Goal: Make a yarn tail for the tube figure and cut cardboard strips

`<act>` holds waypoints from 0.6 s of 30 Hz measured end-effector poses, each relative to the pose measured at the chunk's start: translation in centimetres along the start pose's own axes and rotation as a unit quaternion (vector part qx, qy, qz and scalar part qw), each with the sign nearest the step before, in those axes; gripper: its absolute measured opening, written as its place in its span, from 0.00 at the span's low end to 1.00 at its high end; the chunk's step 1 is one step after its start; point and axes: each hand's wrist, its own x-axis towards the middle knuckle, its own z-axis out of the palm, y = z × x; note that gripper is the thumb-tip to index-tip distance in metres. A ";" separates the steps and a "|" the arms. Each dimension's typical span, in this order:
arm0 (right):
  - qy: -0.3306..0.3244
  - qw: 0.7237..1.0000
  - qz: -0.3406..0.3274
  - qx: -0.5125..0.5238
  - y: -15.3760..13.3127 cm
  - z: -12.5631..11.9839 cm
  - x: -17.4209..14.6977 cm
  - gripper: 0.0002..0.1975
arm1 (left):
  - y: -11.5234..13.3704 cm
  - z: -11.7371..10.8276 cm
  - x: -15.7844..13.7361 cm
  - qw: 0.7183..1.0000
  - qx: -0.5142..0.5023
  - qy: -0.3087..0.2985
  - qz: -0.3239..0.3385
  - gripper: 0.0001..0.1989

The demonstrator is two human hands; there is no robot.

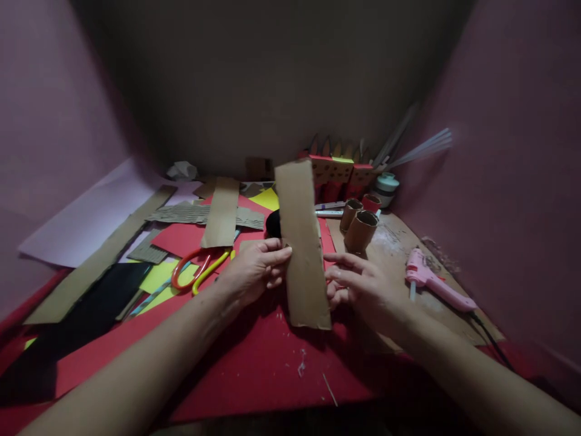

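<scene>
A long plain cardboard strip (303, 254) is held up almost upright over the red tabletop, leaning slightly left at its top. My left hand (261, 266) pinches its left edge, thumb in front and fingers partly behind. At the opposite edge, my right hand (356, 281) is curled against the strip, its fingertips on the border and its thumb hidden. Left of the strip lie scissors (195, 272) with red and yellow handles. Another cardboard strip (221, 212) rests on the paper pile behind them. A black object is partly covered by the held strip.
At right, a pink glue gun (436, 281) with a black cord lies on a cardboard sheet (390, 321). Cardboard tubes (362, 231) stand behind my right hand. Decorated red tubes (336, 175), a jar (387, 188) and glue sticks (422, 147) are farther back. Black paper (95, 315) lies left.
</scene>
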 end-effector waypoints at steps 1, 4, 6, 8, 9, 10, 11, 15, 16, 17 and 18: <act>-0.034 0.999 0.007 0.000 -0.2 0.1 0.3 0.19 | 0.2 -0.1 0.0 0.999 -0.032 -0.009 0.011 0.08; -0.145 0.989 0.032 0.018 -0.4 0.6 1.2 0.16 | 0.2 -0.1 0.1 0.996 -0.075 -0.021 0.042 0.09; -0.192 0.980 0.034 0.047 -0.3 1.1 1.7 0.18 | 0.0 0.1 0.1 0.995 -0.079 -0.018 0.058 0.08; -0.221 0.972 0.033 0.069 -0.2 1.6 2.0 0.19 | -0.2 0.2 0.0 0.995 -0.074 -0.022 0.062 0.08; -0.233 0.969 0.036 0.078 -0.2 1.7 2.1 0.20 | -0.2 0.2 0.1 0.995 -0.072 -0.029 0.059 0.09; -0.239 0.967 0.040 0.085 -0.1 1.9 2.2 0.20 | -0.2 0.2 0.1 0.995 -0.067 -0.033 0.059 0.09; -0.236 0.966 0.043 0.092 -0.1 1.9 2.2 0.21 | -0.2 0.1 0.1 0.996 -0.056 -0.028 0.065 0.09; -0.145 0.982 0.003 0.119 0.2 1.8 2.5 0.17 | -0.1 -0.3 0.3 0.992 -0.001 0.051 0.117 0.12; -0.123 0.985 -0.007 0.124 0.3 1.6 2.6 0.16 | -0.1 -0.3 0.3 0.991 0.009 0.059 0.120 0.13; -0.107 0.986 -0.012 0.126 0.4 1.5 2.7 0.16 | -0.2 -0.2 0.3 0.992 0.018 0.056 0.115 0.13; -0.096 0.987 -0.013 0.125 0.5 1.4 2.9 0.16 | -0.2 0.0 0.1 0.993 0.031 0.045 0.107 0.13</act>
